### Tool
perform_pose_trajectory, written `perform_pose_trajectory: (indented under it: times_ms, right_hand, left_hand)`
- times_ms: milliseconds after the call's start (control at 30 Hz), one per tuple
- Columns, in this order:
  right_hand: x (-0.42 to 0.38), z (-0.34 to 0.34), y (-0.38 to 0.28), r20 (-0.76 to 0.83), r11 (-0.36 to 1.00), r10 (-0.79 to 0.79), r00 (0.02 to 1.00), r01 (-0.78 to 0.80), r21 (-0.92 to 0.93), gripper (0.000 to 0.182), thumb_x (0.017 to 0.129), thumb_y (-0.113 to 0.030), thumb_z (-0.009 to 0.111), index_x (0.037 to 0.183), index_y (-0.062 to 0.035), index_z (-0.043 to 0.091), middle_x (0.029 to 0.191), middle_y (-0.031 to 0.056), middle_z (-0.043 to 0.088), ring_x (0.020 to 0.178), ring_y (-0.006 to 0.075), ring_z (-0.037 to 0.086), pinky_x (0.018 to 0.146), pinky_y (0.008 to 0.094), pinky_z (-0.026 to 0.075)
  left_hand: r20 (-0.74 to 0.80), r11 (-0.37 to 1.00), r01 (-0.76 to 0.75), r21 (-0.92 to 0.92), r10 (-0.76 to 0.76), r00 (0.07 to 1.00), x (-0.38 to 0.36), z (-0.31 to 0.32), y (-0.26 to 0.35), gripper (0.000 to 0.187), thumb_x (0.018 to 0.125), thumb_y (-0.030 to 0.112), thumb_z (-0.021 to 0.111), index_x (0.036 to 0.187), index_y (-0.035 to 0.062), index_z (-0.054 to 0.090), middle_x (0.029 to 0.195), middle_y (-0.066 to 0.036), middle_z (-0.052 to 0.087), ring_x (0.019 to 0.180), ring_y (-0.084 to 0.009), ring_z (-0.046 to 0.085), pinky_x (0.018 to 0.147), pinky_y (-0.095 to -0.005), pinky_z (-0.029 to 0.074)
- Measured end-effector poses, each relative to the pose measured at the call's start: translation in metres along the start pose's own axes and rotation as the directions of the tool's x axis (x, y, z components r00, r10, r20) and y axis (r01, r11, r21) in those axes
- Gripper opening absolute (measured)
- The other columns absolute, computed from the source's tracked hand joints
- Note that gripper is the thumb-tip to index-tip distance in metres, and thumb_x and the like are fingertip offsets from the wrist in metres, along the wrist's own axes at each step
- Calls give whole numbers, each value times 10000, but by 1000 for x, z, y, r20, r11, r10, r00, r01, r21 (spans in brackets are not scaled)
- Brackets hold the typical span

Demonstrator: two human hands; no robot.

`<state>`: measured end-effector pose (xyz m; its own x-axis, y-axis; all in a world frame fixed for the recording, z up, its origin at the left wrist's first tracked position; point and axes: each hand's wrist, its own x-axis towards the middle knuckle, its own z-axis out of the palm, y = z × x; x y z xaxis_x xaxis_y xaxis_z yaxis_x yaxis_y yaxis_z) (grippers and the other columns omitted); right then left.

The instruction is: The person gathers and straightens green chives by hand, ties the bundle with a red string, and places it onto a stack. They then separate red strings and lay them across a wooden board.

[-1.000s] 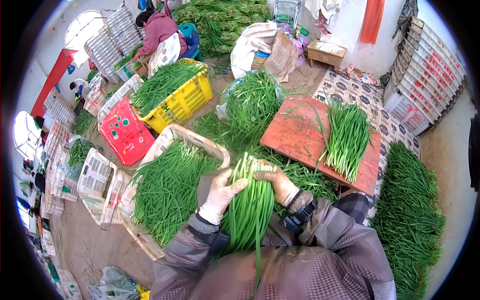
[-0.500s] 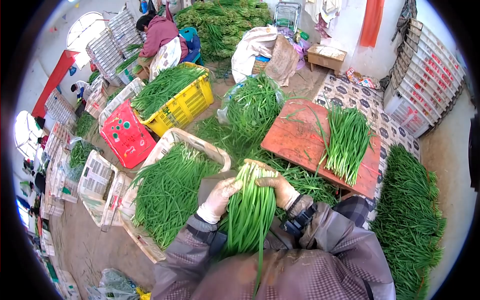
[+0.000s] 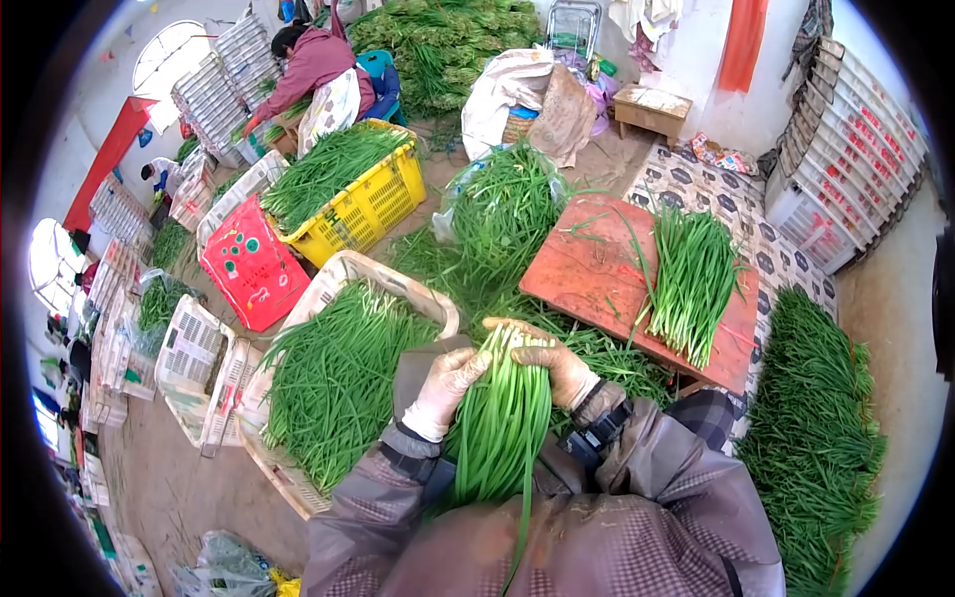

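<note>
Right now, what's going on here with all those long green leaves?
The person wearing the camera is holding a bunch of long green leaves, pale ends up, between their gloved left hand and right hand. More leaves fill the white crate on the left, and another bunch lies on the red board on the right. Farther back, a person in a dark pink top bends forward, arm reaching down near more greens.

Both hands (image 3: 500,382) w/ bunch of green stalks (image 3: 502,418), white crate (image 3: 343,267) nearby.
</note>
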<state>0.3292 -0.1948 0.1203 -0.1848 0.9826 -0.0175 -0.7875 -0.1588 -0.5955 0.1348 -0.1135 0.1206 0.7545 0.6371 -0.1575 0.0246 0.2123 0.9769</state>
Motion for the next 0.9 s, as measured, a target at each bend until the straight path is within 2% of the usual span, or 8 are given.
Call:
perform_pose_trajectory:
  times_ms: [233, 433, 500, 567, 600, 700, 733, 900]
  right_hand:
    - [0, 5, -4, 47, 996, -58, 997, 61, -63, 685, 822, -176, 742, 1406, -43, 410, 1198, 88, 597, 1072, 198, 601, 967, 346, 476]
    - [1, -10, 0, 25, 999, -33, 999, 34, -11, 617, 837, -151, 715, 1373, -35, 434, 1145, 113, 623, 1053, 221, 615, 953, 361, 488]
    - [0, -11, 1, 8, 999, -33, 999, 32, 27, 553, 851, -129, 692, 1348, -52, 461, 1102, 109, 642, 1007, 218, 631, 922, 360, 506]
    - [0, -13, 2, -22, 999, -18, 1000, 18, 43, 519, 856, -128, 687, 1329, -65, 481, 1077, 99, 650, 977, 212, 638, 903, 357, 514]
    - [0, -11, 2, -46, 999, -19, 999, 21, 42, 464, 864, -117, 675, 1297, -80, 512, 1052, 83, 656, 957, 204, 642, 885, 346, 519]
    - [2, -12, 2, -64, 999, -40, 997, 40, -1, 441, 863, -105, 671, 1279, -78, 528, 1054, 76, 654, 967, 200, 641, 883, 346, 519]
    - [2, -13, 3, -64, 999, -44, 997, 44, 3, 432, 862, -102, 670, 1270, -77, 532, 1056, 77, 655, 967, 201, 641, 883, 347, 518]
    - [6, -21, 10, -40, 996, -56, 998, 59, 68, 391, 861, -89, 663, 1233, -75, 542, 1054, 84, 656, 967, 210, 642, 888, 353, 516]
  left_hand:
    - [222, 1000, 29, -1, -28, 975, 8, 0, 1, 428, 982, 386, 548, 1154, 5, 636, 1053, -10, 663, 944, -78, 580, 852, -258, 468]
    - [231, 997, 79, 7, -78, 970, 13, -9, -11, 383, 988, 330, 559, 1152, -9, 631, 1049, -15, 659, 944, -81, 572, 853, -253, 460]
    - [175, 950, -21, 310, -35, 984, 9, -21, -2, 239, 960, 207, 580, 1092, 13, 623, 971, 9, 598, 883, -80, 532, 808, -239, 448]
    - [11, 977, -17, 213, 15, 1000, -3, -12, 20, 199, 921, 89, 557, 1108, 40, 601, 935, 24, 556, 839, -69, 506, 778, -237, 437]
    - [58, 984, -68, 163, 59, 997, -6, -16, 24, 308, 866, 63, 572, 1173, 69, 590, 1022, 13, 524, 829, -74, 478, 758, -228, 422]
    - [345, 750, -449, 486, 307, 887, -22, -5, 53, 440, 817, 236, 680, 1224, 93, 596, 1068, -1, 504, 793, -86, 444, 701, -231, 395]
    - [410, 747, -432, 506, 233, 882, -26, -2, 60, 571, 764, 284, 738, 1283, 104, 582, 1178, -21, 453, 830, -105, 437, 725, -239, 389]
    - [403, 892, -314, 324, 170, 899, -34, 19, 48, 142, 900, 129, 666, 950, -3, 688, 986, -64, 599, 892, -145, 593, 791, -287, 478]
